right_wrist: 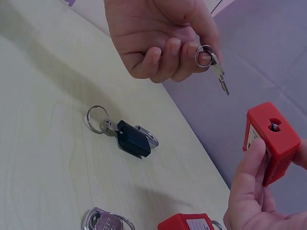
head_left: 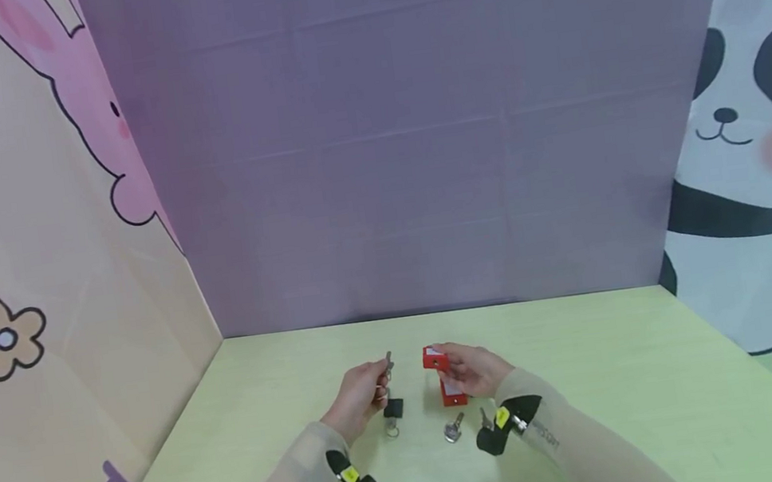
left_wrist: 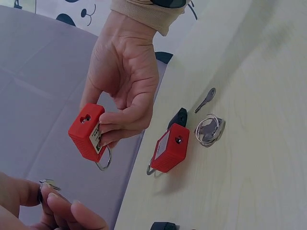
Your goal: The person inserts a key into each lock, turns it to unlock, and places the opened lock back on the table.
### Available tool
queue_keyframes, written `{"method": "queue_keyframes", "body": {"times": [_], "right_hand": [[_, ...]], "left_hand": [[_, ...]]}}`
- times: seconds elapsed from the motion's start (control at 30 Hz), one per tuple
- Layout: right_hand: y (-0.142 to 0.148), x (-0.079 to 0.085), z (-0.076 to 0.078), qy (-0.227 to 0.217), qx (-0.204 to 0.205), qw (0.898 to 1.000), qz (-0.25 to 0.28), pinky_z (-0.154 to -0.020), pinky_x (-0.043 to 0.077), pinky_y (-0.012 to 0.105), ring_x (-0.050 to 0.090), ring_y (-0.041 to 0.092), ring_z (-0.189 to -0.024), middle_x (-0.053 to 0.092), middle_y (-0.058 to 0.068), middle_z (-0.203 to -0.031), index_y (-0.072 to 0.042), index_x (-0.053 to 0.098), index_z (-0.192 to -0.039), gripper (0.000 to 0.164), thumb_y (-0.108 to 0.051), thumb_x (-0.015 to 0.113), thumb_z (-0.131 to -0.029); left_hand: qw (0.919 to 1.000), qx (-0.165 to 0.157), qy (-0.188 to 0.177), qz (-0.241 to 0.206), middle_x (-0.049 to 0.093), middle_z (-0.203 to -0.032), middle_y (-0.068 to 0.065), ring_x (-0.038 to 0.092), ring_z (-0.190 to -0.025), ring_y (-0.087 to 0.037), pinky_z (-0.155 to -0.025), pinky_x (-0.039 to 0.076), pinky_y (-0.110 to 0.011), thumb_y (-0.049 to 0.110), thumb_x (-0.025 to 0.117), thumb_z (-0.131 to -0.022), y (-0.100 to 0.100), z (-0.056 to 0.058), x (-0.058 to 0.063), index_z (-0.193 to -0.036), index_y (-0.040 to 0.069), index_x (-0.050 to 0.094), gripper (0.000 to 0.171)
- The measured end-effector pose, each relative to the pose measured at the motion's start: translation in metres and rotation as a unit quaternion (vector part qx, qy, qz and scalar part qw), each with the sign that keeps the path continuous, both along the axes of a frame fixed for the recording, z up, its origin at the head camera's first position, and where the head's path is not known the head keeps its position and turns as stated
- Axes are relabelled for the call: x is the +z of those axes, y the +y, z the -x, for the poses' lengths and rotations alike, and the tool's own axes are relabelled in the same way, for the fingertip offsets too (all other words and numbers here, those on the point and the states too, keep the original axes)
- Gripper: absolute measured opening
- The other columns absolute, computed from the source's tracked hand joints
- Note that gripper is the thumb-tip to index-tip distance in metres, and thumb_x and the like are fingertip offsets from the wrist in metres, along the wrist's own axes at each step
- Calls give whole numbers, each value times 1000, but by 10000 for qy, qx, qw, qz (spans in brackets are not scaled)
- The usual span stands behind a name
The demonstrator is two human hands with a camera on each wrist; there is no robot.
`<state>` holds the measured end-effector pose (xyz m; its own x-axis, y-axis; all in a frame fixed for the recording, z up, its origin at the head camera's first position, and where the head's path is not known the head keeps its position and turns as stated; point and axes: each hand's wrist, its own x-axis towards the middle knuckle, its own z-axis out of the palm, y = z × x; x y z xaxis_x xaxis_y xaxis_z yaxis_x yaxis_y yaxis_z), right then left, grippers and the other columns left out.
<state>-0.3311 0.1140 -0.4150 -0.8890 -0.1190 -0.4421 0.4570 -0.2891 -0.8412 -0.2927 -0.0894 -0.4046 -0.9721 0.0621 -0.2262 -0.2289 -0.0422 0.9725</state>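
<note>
Between thumb and curled fingers, my left hand (head_left: 360,398) pinches a small silver key (right_wrist: 220,79) on a metal ring (right_wrist: 197,56). My right hand (head_left: 478,372) holds a red padlock (right_wrist: 274,143) raised above the table, its keyhole face turned toward the left hand and its shackle showing in the left wrist view. The key tip and the padlock are apart. A second red padlock (left_wrist: 171,149) lies on the table below the right hand. Below the left hand rests a black padlock (right_wrist: 134,139) with a key and ring at its keyhole.
Nearer me on the pale table (head_left: 286,366) lie a round silver piece with metal rings (left_wrist: 210,130) and a loose key (left_wrist: 206,100). A black object (left_wrist: 178,117) sits behind the second red padlock. A purple-grey backdrop (head_left: 418,148) stands at the table's far edge.
</note>
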Motion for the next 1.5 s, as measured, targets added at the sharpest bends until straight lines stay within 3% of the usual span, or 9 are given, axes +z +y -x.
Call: {"method": "queue_keyframes", "body": {"times": [0.2, 0.43, 0.63, 0.8, 0.9, 1.0, 1.17, 1.37, 1.5], "right_hand": [[-1, 0, -3, 123, 23, 9999, -97, -87, 53, 27, 56, 21, -101, 59, 15, -117, 4, 48, -132, 52, -18, 69, -90], [-3, 0, -6, 193, 103, 9985, -499, -102, 47, 38, 53, 30, -113, 45, 28, -137, 9, 38, -138, 65, -17, 70, -89], [-1, -1, -5, 229, 127, 9985, -485, -96, 51, 34, 58, 25, -104, 58, 22, -123, 8, 46, -133, 56, -19, 69, -90], [0, -3, -5, 285, 117, 9989, -342, -89, 53, 29, 60, 19, -94, 64, 14, -106, 7, 51, -128, 48, -18, 67, -91], [0, -4, -5, 259, 79, 9992, -283, -90, 53, 29, 60, 19, -94, 63, 14, -106, 6, 53, -127, 46, -18, 68, -90], [0, -4, -5, 229, 99, 9993, -274, -93, 52, 30, 59, 19, -96, 60, 15, -111, 5, 53, -127, 47, -18, 69, -90], [1, -3, -4, 86, 38, 9995, -292, -95, 51, 30, 60, 20, -99, 58, 18, -121, 4, 49, -131, 54, -21, 71, -89], [0, -3, -2, 81, -69, 9998, -177, -98, 50, 33, 60, 20, -96, 60, 17, -117, 4, 48, -132, 53, -19, 69, -90], [-1, -2, -4, 69, -88, 9998, -160, -96, 51, 33, 59, 22, -99, 59, 19, -120, 5, 48, -133, 53, -19, 69, -90]], "left_hand": [[10000, -11, -15, 61, 46, -67, 5, 41, -57, -5, -55, 39, -18, 22, 47, -102, 0, 0, -3, -92, 6, 56, 21], [9999, -11, -55, 90, 47, -68, 6, 41, -58, -5, -55, 39, -18, 21, 47, -101, 1, 2, -6, -94, 6, 57, 20], [9998, -48, -86, 178, 47, -70, 5, 41, -60, -6, -56, 38, -18, 21, 48, -101, 3, 0, -7, -95, 5, 57, 20], [9961, -643, 233, 553, 50, -74, 3, 43, -65, -9, -58, 39, -20, 24, 50, -100, 11, -9, -5, -98, 4, 60, 23], [9878, -1160, 607, 840, 54, -78, 1, 46, -68, -11, -60, 42, -22, 26, 53, -99, 18, -16, -4, -97, 5, 62, 24], [9818, -1364, 867, 996, 57, -80, -2, 49, -69, -12, -63, 47, -24, 26, 56, -98, 25, -21, -5, -92, 4, 61, 24], [9824, -1222, 888, 1103, 61, -84, -8, 53, -69, -13, -65, 53, -25, 23, 58, -97, 32, -20, -14, -90, 4, 60, 21], [9854, -1054, 816, 1055, 60, -80, -3, 54, -67, -11, -65, 53, -26, 19, 55, -99, 33, -20, -25, -93, 0, 60, 20], [9879, -961, 749, 960, 63, -82, -7, 55, -67, -11, -65, 54, -26, 19, 55, -99, 35, -22, -28, -94, 0, 60, 21]]}}
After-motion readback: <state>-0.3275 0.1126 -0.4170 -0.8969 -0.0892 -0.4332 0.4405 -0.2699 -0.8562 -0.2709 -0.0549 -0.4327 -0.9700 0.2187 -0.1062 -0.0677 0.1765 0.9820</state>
